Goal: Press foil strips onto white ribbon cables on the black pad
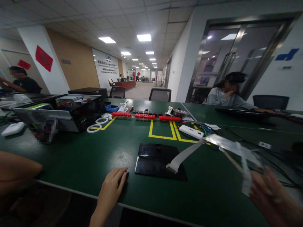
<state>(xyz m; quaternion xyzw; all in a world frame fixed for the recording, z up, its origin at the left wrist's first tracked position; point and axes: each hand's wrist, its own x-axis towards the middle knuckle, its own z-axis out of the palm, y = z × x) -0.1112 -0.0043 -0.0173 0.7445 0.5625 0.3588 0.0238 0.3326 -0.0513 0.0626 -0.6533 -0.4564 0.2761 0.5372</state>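
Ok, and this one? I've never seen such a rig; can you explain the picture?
No machine here: these are a person's bare hands, seen from a camera worn on that person's head. The right hand, blurred, holds a pale flat cable. The left hand rests at the edge of a green table; whether it holds anything is hard to tell. A black plate lies between the hands. Farther back are red blocks and, at left, an open computer case.
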